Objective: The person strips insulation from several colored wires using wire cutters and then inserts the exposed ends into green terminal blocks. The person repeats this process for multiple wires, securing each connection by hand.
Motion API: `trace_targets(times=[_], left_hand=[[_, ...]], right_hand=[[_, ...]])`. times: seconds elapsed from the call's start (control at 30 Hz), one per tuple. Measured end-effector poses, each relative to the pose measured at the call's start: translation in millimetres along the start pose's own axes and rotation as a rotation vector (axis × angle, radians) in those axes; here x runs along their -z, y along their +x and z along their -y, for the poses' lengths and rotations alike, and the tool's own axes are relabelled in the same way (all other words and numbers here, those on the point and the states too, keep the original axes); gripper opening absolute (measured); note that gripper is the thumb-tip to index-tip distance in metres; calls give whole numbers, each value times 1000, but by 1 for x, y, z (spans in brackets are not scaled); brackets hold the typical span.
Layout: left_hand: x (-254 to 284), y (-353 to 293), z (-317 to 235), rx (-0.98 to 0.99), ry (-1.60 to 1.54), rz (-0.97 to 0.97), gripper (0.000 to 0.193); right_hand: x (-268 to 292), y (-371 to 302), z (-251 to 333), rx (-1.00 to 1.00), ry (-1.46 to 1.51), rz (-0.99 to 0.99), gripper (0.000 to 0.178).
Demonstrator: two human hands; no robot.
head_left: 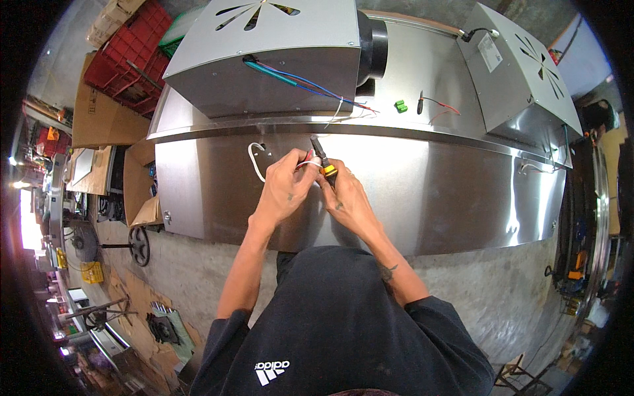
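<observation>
Both my hands meet over the steel panel (422, 198). In my left hand (284, 188), thumb and fingers pinch the end of a white cable (253, 162), with a bit of red wire showing at the fingertips. The cable loops out to the left over the panel, next to a small dark opening or plate (264, 150). My right hand (347, 201) is closed around a black-and-yellow hand tool (328, 170), seemingly pliers, its dark tip angled away from me. Tool and cable end are close together; my fingers partly hide where they meet.
Beyond the panel's ridge stands a grey metal box (277, 82) trailing blue and red wires (310, 84). Green connectors (401, 106) and a small black part with red wire (421, 102) lie right of it. Another vented box (522, 72) stands far right; cardboard boxes (142, 171) are at left.
</observation>
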State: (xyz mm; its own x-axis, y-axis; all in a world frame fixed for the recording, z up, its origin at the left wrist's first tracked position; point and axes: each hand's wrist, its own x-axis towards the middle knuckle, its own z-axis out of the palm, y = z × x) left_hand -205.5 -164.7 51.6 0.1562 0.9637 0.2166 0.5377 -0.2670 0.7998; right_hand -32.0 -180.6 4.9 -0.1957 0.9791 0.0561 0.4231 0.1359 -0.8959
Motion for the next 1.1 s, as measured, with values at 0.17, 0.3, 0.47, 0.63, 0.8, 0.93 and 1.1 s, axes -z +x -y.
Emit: trace_targets(times=[0.17, 0.3, 0.47, 0.63, 0.8, 0.93, 1.1], left_hand=[[19, 8, -6, 237, -64, 255, 35], [14, 7, 0, 322, -223, 237, 37], [10, 2, -14, 434, -362, 164, 39], [-1, -6, 5, 393, -334, 91, 47], [-21, 2, 3, 395, -464, -146, 61], [-15, 7, 12, 529, -482, -85, 53], [-15, 6, 26, 560, -442, -70, 48]], right_hand=[[15, -1, 11, -33, 158, 166, 44], [11, 4, 2, 45, 228, 178, 45], [8, 5, -2, 13, 207, 189, 45], [4, 3, -5, 36, 145, 119, 41], [-15, 3, 5, -124, 228, -62, 32], [-14, 2, 2, -207, 225, -66, 32], [1, 4, 13, -215, 229, -43, 42]])
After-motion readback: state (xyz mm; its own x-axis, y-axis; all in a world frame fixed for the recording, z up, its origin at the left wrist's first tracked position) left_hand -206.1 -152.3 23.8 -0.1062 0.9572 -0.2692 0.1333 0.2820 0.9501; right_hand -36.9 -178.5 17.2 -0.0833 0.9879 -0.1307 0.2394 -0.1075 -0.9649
